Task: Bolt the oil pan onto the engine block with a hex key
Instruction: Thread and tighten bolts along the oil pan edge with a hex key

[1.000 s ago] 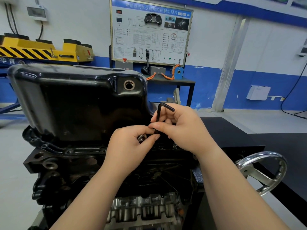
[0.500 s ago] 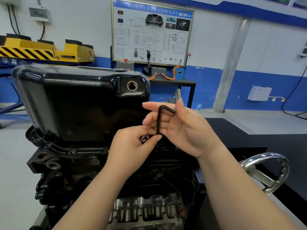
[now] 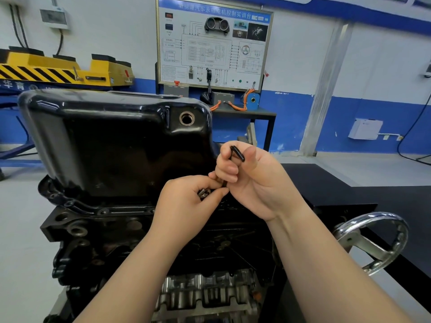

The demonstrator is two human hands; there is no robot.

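Note:
A glossy black oil pan sits upside down on the dark engine block, its flange running along the block's top edge. My right hand grips a black L-shaped hex key upright at the pan's near right corner, fingers curled round the shaft and the short arm showing on top. My left hand pinches small metal bolts right beside the key's lower end. The key's tip and the bolt hole are hidden behind my fingers.
A chrome handwheel sticks out at the right of the engine stand. Behind are a training panel on a dark table, a yellow and black lift at the left, and a blue and white wall.
My right hand has closed round the hex key and turned it, after its fingers had been spread half a second ago. My left hand has stayed at the corner with the bolts.

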